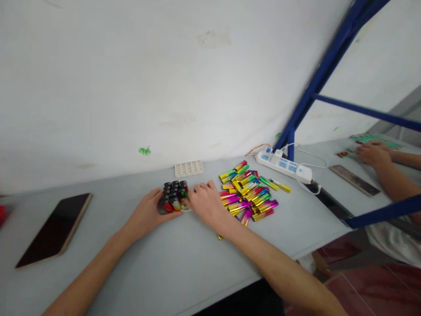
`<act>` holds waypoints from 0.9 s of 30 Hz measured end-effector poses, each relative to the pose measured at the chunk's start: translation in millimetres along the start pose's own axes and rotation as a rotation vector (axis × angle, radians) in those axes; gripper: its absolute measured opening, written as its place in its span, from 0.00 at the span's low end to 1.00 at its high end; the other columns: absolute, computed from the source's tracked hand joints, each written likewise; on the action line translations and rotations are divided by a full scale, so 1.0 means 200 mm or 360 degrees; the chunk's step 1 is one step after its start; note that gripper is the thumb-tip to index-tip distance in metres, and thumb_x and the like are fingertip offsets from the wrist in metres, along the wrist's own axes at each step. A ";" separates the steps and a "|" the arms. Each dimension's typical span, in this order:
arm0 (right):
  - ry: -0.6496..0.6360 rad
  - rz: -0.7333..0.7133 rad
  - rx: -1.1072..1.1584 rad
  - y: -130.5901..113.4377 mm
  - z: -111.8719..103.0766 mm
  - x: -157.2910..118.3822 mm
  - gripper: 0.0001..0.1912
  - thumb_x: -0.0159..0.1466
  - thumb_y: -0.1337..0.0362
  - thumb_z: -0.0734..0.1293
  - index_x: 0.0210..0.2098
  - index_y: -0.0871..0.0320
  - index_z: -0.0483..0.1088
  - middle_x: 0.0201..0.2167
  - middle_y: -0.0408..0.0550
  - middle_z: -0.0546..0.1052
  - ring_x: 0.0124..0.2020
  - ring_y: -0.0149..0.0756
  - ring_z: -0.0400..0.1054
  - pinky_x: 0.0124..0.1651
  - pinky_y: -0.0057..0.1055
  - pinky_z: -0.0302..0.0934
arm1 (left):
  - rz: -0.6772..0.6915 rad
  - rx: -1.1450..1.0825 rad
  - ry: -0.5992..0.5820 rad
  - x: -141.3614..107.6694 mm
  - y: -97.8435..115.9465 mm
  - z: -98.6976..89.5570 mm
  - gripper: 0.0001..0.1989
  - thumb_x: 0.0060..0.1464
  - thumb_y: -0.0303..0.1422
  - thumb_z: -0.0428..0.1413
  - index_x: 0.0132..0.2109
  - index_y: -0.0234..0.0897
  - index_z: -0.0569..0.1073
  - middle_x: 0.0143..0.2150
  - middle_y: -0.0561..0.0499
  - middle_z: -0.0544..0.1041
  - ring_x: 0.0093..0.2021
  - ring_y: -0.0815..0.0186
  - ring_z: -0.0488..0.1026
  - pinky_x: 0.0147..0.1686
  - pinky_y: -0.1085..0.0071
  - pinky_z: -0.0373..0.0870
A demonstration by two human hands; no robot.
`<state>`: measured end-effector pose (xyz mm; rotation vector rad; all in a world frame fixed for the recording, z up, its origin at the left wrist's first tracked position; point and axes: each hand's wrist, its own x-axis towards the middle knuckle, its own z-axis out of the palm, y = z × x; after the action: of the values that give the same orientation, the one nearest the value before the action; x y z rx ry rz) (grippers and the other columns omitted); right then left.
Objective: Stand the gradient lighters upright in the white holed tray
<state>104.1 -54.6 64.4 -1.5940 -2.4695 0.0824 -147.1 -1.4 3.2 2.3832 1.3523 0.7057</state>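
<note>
A tight block of upright black-topped pieces [174,191], which look like lighters, stands on the grey table. Their sides show red, yellow and green. My left hand [151,210] curves around the block's left and front sides, its thumb along the front. At the block's right edge, my right hand [204,201] has its fingers closed on a greenish piece, partly hidden by the fingertips. To the right of this hand lies a loose pile of shiny lighter-sized pieces [246,191] in gold, pink, red and green. A white tray with round hollows [189,168] rests behind the block.
A dark phone-like slab [57,228] lies at left. A white power strip [283,166] with cables sits behind the pile, near a blue metal frame [291,131]. Beyond the frame, another person's hands [373,151] are over the neighbouring table, with a flat dark slab [355,180] nearby.
</note>
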 end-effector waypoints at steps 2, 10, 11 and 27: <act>-0.0043 0.0011 0.0046 0.02 0.00 -0.01 0.22 0.86 0.51 0.65 0.49 0.57 0.87 0.47 0.61 0.89 0.49 0.52 0.83 0.58 0.47 0.66 | -0.0020 0.0008 0.0001 0.00 0.01 -0.01 0.33 0.52 0.65 0.70 0.51 0.44 0.82 0.52 0.43 0.88 0.58 0.38 0.85 0.61 0.45 0.83; 0.0433 0.0163 0.0407 0.36 -0.08 -0.04 0.23 0.84 0.48 0.65 0.40 0.49 0.86 0.39 0.56 0.86 0.43 0.54 0.82 0.59 0.52 0.71 | -0.0019 0.0015 -0.0029 0.01 0.04 -0.03 0.28 0.53 0.64 0.70 0.45 0.46 0.81 0.48 0.43 0.87 0.55 0.38 0.85 0.58 0.45 0.85; 0.0524 0.0201 0.0425 0.42 -0.11 -0.05 0.22 0.84 0.50 0.66 0.40 0.50 0.85 0.40 0.56 0.86 0.44 0.53 0.82 0.58 0.51 0.72 | -0.0018 0.0020 -0.0024 0.01 0.03 -0.03 0.27 0.53 0.63 0.71 0.44 0.47 0.81 0.48 0.43 0.87 0.55 0.38 0.85 0.58 0.45 0.85; 0.0697 0.0963 0.0155 1.23 -0.07 -0.79 0.14 0.75 0.62 0.72 0.54 0.58 0.88 0.52 0.61 0.90 0.49 0.54 0.85 0.60 0.48 0.77 | 0.0023 0.0093 0.0046 0.01 -0.04 0.00 0.30 0.51 0.66 0.69 0.46 0.47 0.83 0.49 0.41 0.89 0.54 0.37 0.87 0.57 0.46 0.86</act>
<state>390.4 -96.2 19.1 -2.0008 -1.5875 -0.0534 -152.2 5.6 -0.3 2.4396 1.3871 0.7163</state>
